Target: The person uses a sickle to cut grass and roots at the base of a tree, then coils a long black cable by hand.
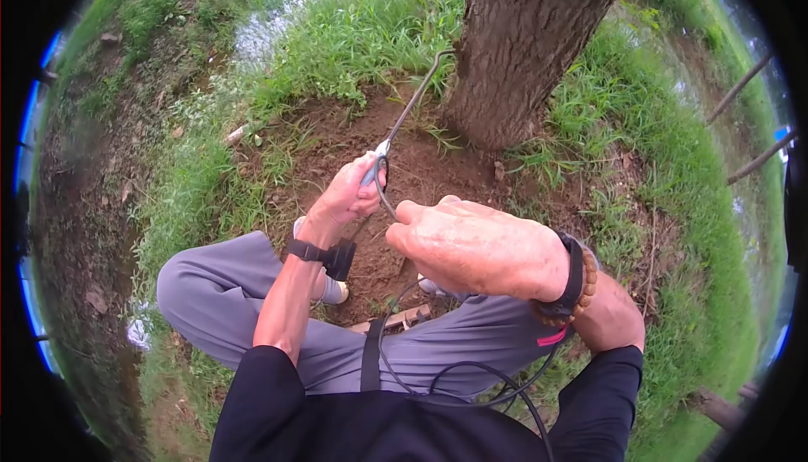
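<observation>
My left hand [352, 193] is closed around the pale blue-grey handle [370, 174] of a thin metal rod [412, 107]. The rod slants up and away, and its bent tip overlaps the tree trunk's left side in this view. A dark cord-like loop [381, 184] curves beside the handle and leads down to the fingertips of my right hand [471, 243]. That hand is closed, knuckles up, with the loop's end going into its pinch; the palm side is hidden. Black straps are on both wrists, and a brown bead bracelet [585, 294] is on the right one.
A thick tree trunk [534, 41] rises ahead of me from bare brown soil [337, 138]. Grass [362, 41] surrounds it. Black cable [471, 367] coils across my lap over grey trousers [337, 353]. Wooden poles [741, 87] stand at the far right.
</observation>
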